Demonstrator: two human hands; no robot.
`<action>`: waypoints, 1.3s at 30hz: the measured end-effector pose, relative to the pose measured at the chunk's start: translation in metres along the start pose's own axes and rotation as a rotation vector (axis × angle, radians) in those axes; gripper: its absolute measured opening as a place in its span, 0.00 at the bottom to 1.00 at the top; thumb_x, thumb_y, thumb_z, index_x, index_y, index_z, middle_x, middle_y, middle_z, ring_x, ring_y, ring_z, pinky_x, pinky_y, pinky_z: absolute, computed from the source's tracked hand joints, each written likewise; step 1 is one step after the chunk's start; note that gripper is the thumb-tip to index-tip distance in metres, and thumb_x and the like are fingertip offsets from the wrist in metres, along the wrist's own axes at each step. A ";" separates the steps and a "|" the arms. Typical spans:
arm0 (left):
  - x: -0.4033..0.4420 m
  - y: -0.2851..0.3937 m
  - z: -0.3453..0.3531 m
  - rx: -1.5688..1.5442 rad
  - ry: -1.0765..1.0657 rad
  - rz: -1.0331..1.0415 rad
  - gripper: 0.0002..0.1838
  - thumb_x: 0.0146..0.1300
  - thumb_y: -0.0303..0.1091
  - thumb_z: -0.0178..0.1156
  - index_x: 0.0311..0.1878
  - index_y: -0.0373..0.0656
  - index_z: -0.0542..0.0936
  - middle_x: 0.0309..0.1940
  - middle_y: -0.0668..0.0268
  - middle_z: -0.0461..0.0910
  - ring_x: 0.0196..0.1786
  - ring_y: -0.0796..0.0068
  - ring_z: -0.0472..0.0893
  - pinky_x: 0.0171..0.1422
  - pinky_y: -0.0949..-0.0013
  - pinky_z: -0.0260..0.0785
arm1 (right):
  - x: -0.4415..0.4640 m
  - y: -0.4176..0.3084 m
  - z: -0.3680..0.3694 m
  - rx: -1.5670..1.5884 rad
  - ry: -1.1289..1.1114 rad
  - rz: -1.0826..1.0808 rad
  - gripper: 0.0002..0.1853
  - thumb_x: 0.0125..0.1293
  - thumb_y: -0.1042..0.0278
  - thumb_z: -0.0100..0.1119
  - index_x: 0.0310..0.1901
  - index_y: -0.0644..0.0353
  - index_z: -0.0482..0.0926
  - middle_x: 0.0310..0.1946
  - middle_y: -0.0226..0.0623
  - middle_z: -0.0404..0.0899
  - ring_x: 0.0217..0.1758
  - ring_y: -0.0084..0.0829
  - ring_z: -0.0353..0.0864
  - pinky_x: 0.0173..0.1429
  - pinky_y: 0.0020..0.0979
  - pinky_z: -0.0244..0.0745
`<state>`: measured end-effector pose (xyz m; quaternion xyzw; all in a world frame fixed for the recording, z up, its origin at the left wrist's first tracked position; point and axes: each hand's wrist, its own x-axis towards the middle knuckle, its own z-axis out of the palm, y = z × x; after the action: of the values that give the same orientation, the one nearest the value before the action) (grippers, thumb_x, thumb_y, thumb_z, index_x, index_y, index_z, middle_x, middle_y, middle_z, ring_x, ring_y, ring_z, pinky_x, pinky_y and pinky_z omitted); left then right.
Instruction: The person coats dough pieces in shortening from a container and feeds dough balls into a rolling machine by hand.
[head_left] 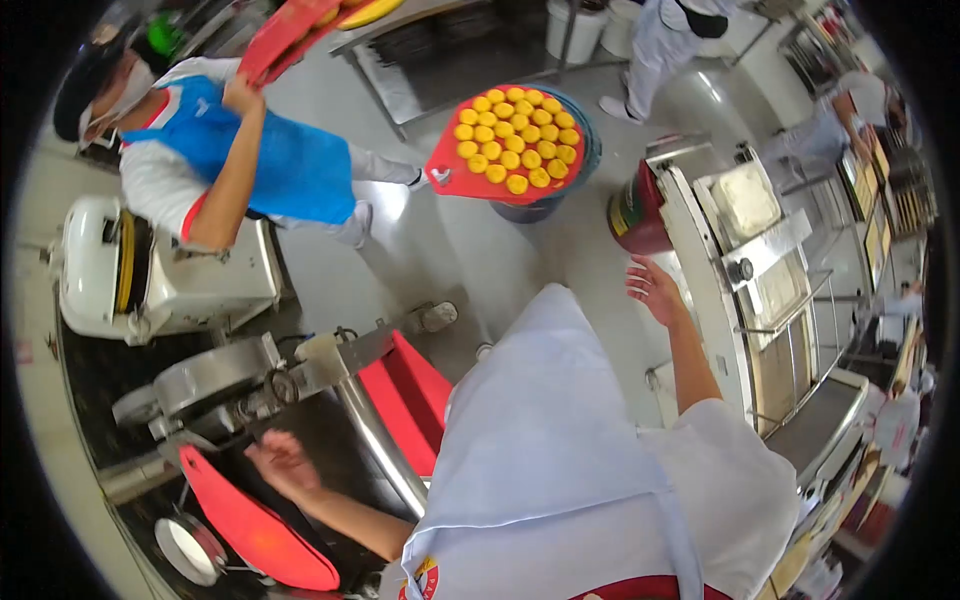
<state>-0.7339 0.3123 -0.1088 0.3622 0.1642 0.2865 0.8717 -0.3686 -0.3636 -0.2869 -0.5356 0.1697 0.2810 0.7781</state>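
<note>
My left hand [285,465] is slightly blurred at the lower left, its fingers apart with nothing in them. It hovers close to a red tray-like board [255,525] that stands tilted beside a metal machine [220,375]. A second red piece [405,390] lies past a shiny metal bar, to the right of that hand. Out to the right, my right hand [655,290] is held in the air with fingers spread and empty, near a white machine [705,250]. Ahead, several round yellow dough pieces [515,140] sit in rows on a red board [455,180].
The loaded board rests on a blue-grey bin [525,210]. A co-worker in a blue apron [290,165] at the left raises another red board [285,40] with yellow pieces. A dark red bucket [640,215] stands by the white machine. Other people [680,40] work farther back.
</note>
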 end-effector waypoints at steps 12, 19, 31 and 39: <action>0.208 -0.439 0.190 0.681 0.114 -0.739 0.19 0.76 0.34 0.50 0.64 0.34 0.74 0.51 0.56 0.81 0.49 0.64 0.83 0.55 0.62 0.80 | 0.218 -0.035 -0.014 -0.007 0.226 -0.053 0.15 0.75 0.60 0.56 0.52 0.64 0.81 0.36 0.34 0.81 0.33 0.27 0.83 0.39 0.30 0.81; 0.215 -0.499 0.180 0.862 0.239 -0.985 0.22 0.72 0.40 0.57 0.62 0.36 0.75 0.49 0.59 0.82 0.45 0.66 0.83 0.51 0.62 0.80 | 0.382 -0.116 -0.068 -0.224 0.269 -0.079 0.15 0.75 0.62 0.55 0.50 0.65 0.82 0.35 0.35 0.81 0.31 0.24 0.80 0.36 0.28 0.79; 0.221 -0.567 0.140 1.039 0.252 -1.110 0.20 0.70 0.41 0.60 0.59 0.41 0.78 0.44 0.59 0.83 0.40 0.67 0.84 0.43 0.64 0.81 | 0.477 -0.126 -0.108 -0.636 0.657 -0.156 0.15 0.70 0.55 0.60 0.42 0.59 0.87 0.30 0.34 0.85 0.28 0.25 0.80 0.36 0.32 0.76; 0.282 -0.580 0.102 1.714 0.348 -0.881 0.25 0.67 0.55 0.62 0.32 0.39 0.86 0.22 0.63 0.80 0.27 0.67 0.80 0.35 0.62 0.71 | 0.485 -0.127 -0.110 -0.821 0.703 -0.120 0.24 0.66 0.43 0.62 0.36 0.60 0.87 0.28 0.41 0.84 0.31 0.39 0.83 0.43 0.39 0.75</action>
<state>-0.2425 0.0997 -0.4822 0.7316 0.5635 -0.2317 0.3060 0.0947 -0.3759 -0.5075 -0.8659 0.2649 0.0831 0.4160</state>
